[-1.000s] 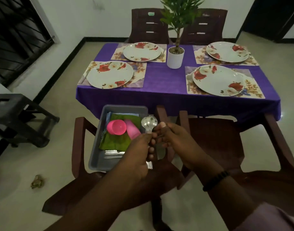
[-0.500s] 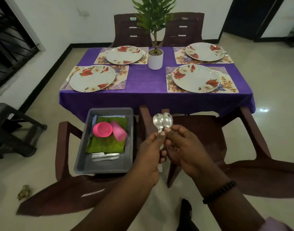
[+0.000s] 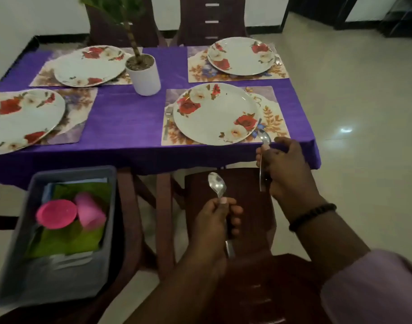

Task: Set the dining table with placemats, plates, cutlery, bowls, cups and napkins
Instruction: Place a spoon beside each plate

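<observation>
My left hand [image 3: 218, 216] grips a steel spoon [image 3: 216, 184], bowl up, above the near chair seat. My right hand [image 3: 284, 164] grips a second spoon [image 3: 265, 137] at the table's near right edge, its bowl beside the near right flowered plate [image 3: 215, 113] on its placemat [image 3: 274, 120]. A fork [image 3: 167, 120] lies left of that plate. Three more flowered plates [image 3: 88, 66] sit on placemats on the purple tablecloth [image 3: 125, 118]. A grey bin [image 3: 67, 232] on the left chair holds two pink cups [image 3: 56, 213], green napkins [image 3: 67, 239] and cutlery.
A white pot with a plant [image 3: 145, 76] stands mid-table. Dark wooden chairs [image 3: 230, 183] surround the table; the near one is under my hands. Tiled floor [image 3: 364, 136] lies to the right.
I stepped closer to the table. My hands separated: the right carried one spoon up to the near right placemat, while the left kept the other spoon low.
</observation>
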